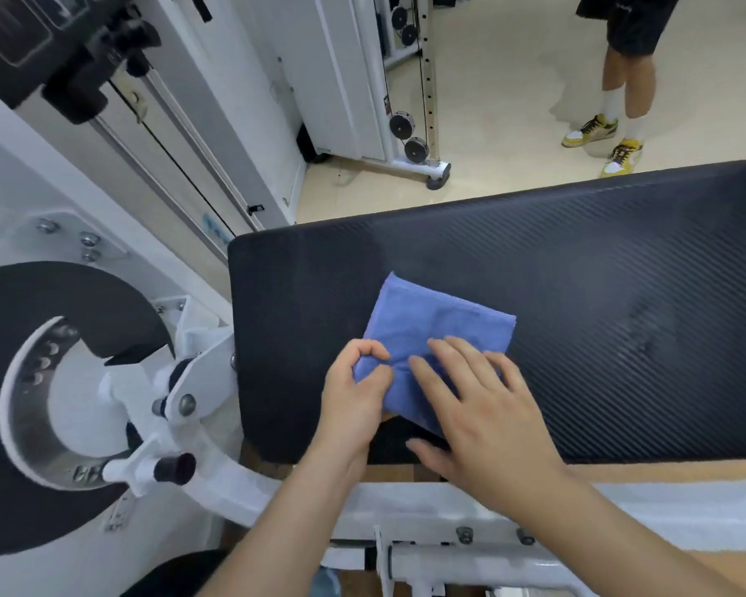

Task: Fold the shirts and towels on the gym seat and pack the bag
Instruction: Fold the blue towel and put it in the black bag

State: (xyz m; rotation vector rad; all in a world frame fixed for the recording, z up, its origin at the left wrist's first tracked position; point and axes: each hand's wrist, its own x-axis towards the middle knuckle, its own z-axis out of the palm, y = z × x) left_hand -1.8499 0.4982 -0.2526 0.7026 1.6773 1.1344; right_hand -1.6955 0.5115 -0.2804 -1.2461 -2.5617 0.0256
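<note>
A blue towel (pixel 431 321) lies folded into a small, thick rectangle on the black gym seat (pixel 621 316). It sits on the left half of the pad, toward the near edge, and is turned at an angle so one corner points away from the person. The rest of the ribbed pad stretches bare to the right.

Both bare hands are on the cloth. The left hand (pixel 354 394) is at the towel's near-left corner. Its fingers (pixel 373 349) are curled in against the thumb, and a bunch of blue fabric is pinched between them. The right hand (pixel 483 420) lies flat over the near part of the towel. Its fingers (pixel 453 351) are straight and spread, pressing down on the cloth without gripping. The thumb reaches off the towel toward the near edge of the seat. This hand hides the towel's near-right corner.

To the left of the seat stands the white machine frame (pixel 199 381), with a large black round plate (pixel 27 303) and a black-tipped adjustment pin (pixel 175 467). Further back, black cable pulleys (pixel 401 124) hang on a white upright. Across the pale floor (pixel 513 122) beyond the seat, another person (pixel 625 58) stands in black shorts, white socks and yellow-and-white sneakers (pixel 591 130). They are visible only from the waist down.
</note>
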